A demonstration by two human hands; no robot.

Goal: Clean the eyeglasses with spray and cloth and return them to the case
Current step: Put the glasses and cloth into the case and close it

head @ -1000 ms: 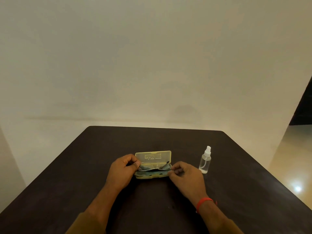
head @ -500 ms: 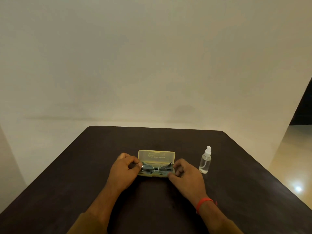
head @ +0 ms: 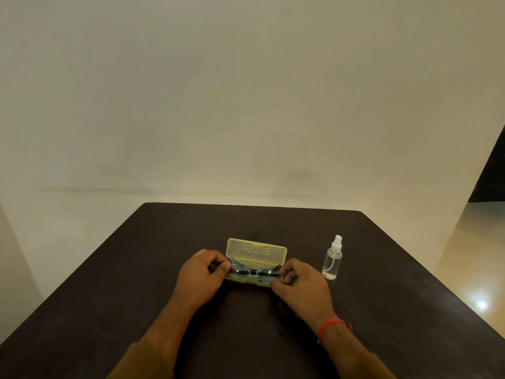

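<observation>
table: dark tabletop [head: 136, 283], pale wall behind, bit of shiny floor far right.
L sleeve: brownish cuff [head: 142, 362] at the bottom edge, forearm bare above it.
left hand [head: 200, 274]: curled at the case's L end, thumb + forefinger pinched on the L corner of the glasses; other fingers folded in.
case [head: 257, 250]: yellowish, see-through plastic, lid open and standing up at the back, some print on the lid, can't read it. Sits mid-table between both hands.
eyeglasses [head: 254, 270]: folded, lying lengthwise in the case's bottom tray, lenses catching the light. Held at both ends.
cloth: sth blue-grey under/around the glasses, too small to tell for sure.
right hand [head: 299, 281]: curled at the case's R end, fingertips nipping the R corner of the glasses, thumb low by the tray's front edge.
wristband [head: 329, 325]: red, on the R wrist.
spray bottle [head: 332, 258]: clear w/ white nozzle, upright, R of the case, just beyond the R hand, not touched.
</observation>
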